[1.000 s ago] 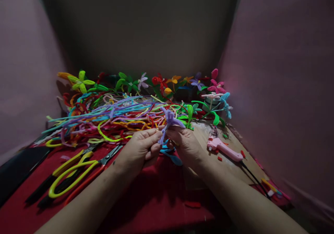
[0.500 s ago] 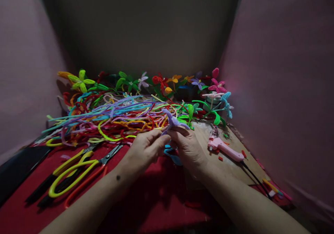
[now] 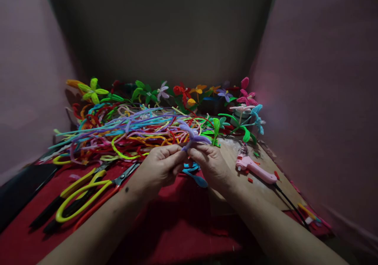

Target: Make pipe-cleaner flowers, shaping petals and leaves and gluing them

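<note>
Between my two hands is a purple pipe-cleaner flower [image 3: 193,137], its petals spread upward and to the right. My left hand [image 3: 163,160] is closed, pinching the flower's lower end between thumb and fingers. From the other side my right hand [image 3: 211,162] is also closed, thumb and fingers gripping the flower's base. Just below and behind my hands lies a blue pipe-cleaner piece [image 3: 197,178] on the red cloth. A heap of coloured pipe cleaners [image 3: 141,127] spreads behind and to the left of my hands.
Yellow-handled scissors [image 3: 84,202] and yellow-and-black pliers [image 3: 75,184] lie at left beside a dark flat object [image 3: 26,190]. At right a pink glue gun [image 3: 255,168] rests on a brown board [image 3: 274,198], its cord trailing forward. Finished pipe-cleaner flowers [image 3: 183,91] line the back.
The purple flower has turned in my fingers, so its petals now fan out more openly to the left. My left hand has shifted slightly left.
</note>
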`<state>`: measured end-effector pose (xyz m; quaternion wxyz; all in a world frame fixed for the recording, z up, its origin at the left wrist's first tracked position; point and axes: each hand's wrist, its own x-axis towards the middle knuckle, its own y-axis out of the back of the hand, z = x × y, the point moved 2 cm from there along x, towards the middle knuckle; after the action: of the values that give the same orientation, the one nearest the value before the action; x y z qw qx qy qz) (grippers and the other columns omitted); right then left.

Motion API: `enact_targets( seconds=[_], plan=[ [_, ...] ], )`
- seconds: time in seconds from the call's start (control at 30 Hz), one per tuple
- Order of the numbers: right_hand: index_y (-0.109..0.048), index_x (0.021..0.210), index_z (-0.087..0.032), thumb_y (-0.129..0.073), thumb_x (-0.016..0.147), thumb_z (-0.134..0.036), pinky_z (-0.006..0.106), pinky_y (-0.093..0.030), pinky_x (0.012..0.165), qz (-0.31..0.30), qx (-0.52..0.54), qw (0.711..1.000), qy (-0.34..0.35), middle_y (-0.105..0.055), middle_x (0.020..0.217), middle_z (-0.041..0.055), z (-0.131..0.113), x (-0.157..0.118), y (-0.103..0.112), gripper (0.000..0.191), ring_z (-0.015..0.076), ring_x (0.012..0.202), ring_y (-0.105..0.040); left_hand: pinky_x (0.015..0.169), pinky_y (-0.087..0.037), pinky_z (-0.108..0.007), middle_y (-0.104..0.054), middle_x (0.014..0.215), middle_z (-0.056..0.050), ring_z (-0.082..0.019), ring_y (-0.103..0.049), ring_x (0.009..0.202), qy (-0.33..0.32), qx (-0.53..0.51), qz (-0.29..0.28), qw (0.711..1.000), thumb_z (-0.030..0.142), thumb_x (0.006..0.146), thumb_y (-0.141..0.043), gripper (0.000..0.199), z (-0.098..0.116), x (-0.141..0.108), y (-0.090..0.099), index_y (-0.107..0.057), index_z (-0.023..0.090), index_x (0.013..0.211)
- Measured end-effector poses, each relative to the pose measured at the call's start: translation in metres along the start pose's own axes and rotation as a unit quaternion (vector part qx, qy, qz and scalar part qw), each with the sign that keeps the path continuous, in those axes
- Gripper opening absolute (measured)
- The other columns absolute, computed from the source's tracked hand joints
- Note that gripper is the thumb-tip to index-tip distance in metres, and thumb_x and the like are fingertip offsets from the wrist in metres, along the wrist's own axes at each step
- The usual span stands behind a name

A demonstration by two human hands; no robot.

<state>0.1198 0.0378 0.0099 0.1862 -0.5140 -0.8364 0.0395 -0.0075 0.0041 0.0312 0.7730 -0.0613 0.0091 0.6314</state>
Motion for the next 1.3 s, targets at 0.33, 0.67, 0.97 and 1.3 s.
enact_targets(
  seconds=[0.33,0.67,0.97,1.3],
  plan=[
    [-0.063,0.065,-0.019,-0.07,0.066,-0.026,0.022,-0.034,0.052,-0.015,0.154,0.987,-0.046,-0.049,0.058,-0.0031,0.005,0.0,-0.002,0.01,0.0077,0.052,-0.042,0.027,-0.018,-0.012,-0.024,0.04,0.012,-0.001,-0.007,0.03,0.056,-0.231,-0.156,0.959,0.025,0.08,-0.052,0.012,-0.011,0.001,-0.002,-0.053,0.016,0.073],
    [-0.062,0.076,-0.019,-0.068,0.067,-0.024,0.023,-0.034,0.054,0.073,0.125,0.989,-0.014,-0.05,0.066,-0.003,0.007,-0.003,-0.003,0.012,0.0079,0.055,-0.039,0.044,-0.03,-0.021,-0.047,0.049,0.003,-0.008,-0.04,0.041,-0.162,0.319,0.111,0.927,0.034,0.079,-0.05,0.022,-0.005,-0.005,-0.007,-0.049,0.018,0.064],
    [-0.069,0.076,-0.019,-0.068,0.069,-0.028,0.023,-0.038,0.056,0.021,0.044,0.999,-0.008,-0.057,0.069,-0.0009,-0.001,-0.003,-0.005,0.013,0.0094,0.06,-0.045,0.04,-0.025,-0.018,-0.038,0.045,0.005,-0.006,-0.032,0.039,-0.124,0.209,0.082,0.967,0.034,0.082,-0.046,0.027,0.003,-0.007,-0.004,-0.048,0.017,0.06],
    [-0.069,0.076,-0.016,-0.065,0.071,-0.031,0.024,-0.035,0.054,0.0,0.056,0.997,-0.049,-0.054,0.062,-0.0001,0.002,-0.003,0.002,0.017,0.0087,0.054,-0.042,0.024,-0.026,-0.012,-0.028,0.039,0.011,-0.001,-0.011,0.026,0.035,-0.208,-0.139,0.968,0.028,0.083,-0.047,0.017,-0.007,-0.003,-0.004,-0.053,0.016,0.072]
  ],
)
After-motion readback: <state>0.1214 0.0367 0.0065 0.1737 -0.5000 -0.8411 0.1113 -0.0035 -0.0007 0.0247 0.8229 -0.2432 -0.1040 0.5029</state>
